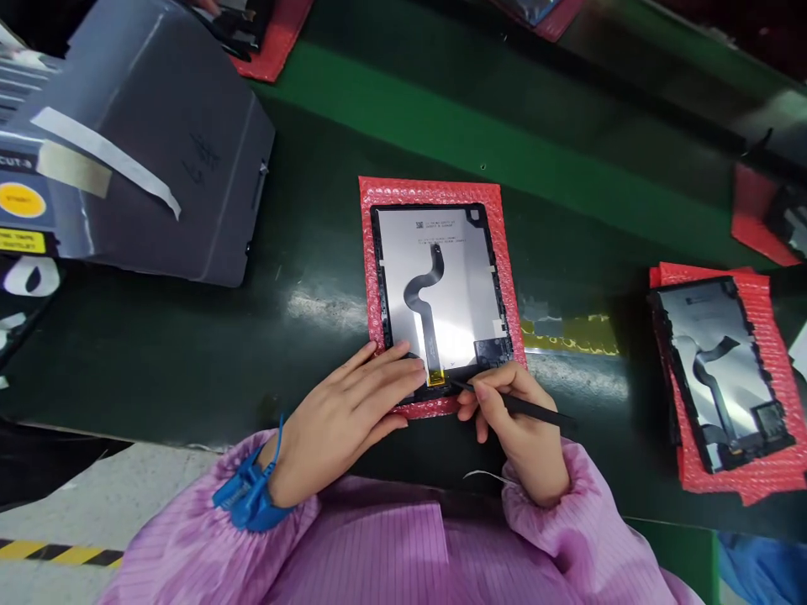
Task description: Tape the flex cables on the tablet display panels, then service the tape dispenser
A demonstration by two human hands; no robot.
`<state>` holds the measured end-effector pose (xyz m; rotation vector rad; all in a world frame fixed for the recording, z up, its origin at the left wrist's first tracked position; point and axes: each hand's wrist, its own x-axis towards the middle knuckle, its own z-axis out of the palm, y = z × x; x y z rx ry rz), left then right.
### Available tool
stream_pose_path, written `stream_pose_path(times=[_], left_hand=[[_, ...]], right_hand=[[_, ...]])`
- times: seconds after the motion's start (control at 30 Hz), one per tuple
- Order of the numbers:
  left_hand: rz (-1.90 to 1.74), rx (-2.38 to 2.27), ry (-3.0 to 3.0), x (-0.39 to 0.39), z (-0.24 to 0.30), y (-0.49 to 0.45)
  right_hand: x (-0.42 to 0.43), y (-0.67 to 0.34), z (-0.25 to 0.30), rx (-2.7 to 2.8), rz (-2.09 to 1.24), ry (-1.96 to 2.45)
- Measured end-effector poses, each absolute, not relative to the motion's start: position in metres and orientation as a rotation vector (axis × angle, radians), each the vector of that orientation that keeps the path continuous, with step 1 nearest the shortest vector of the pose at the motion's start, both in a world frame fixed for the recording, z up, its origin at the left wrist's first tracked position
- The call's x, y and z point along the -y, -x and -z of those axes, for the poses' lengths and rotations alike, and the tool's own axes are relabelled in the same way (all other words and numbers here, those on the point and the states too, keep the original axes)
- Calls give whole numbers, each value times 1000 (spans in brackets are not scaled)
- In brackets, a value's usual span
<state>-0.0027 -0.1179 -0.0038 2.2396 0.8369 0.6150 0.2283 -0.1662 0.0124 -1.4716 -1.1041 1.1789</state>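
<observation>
A tablet screen assembly (394, 260) lies back side up on a red bubble-wrap pouch (430, 192). Down its silvery back runs a dark ribbon cable (413, 294), ending in a yellow-taped connector (436, 378) near the lower edge. My left hand (353, 403) rests flat on the assembly's lower left corner, fingers outstretched beside the connector. In my right hand (514, 412) a thin black pen-like tool, perhaps tweezers (535, 410), is pinched. Its tip points at the right side of the connector; whether it touches cannot be made out.
To the right, another screen assembly (725, 361) lies on stacked red pouches (782, 336). A grey tape dispenser (208, 168) stands at the left. Yellow film strips (573, 334) lie right of the pouch. A person's hand (208, 7) shows at the top left.
</observation>
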Motion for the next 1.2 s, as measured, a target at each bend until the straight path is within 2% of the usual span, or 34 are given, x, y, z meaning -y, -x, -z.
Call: stream_pose_path(times=[0.7, 0.97, 1.07, 1.2], left_hand=[[-630, -825, -2153, 118, 3, 2], [-501, -711, -2343, 119, 9, 7], [-439, -692, -2351, 118, 11, 8], [-432, -700, -2312, 116, 9, 4]], right_hand=[[171, -224, -11, 1134, -1138, 1554], [172, -223, -11, 1159, -1123, 1557], [176, -225, -10, 1173, -1051, 1608], [179, -238, -14, 1318, -769, 1607]])
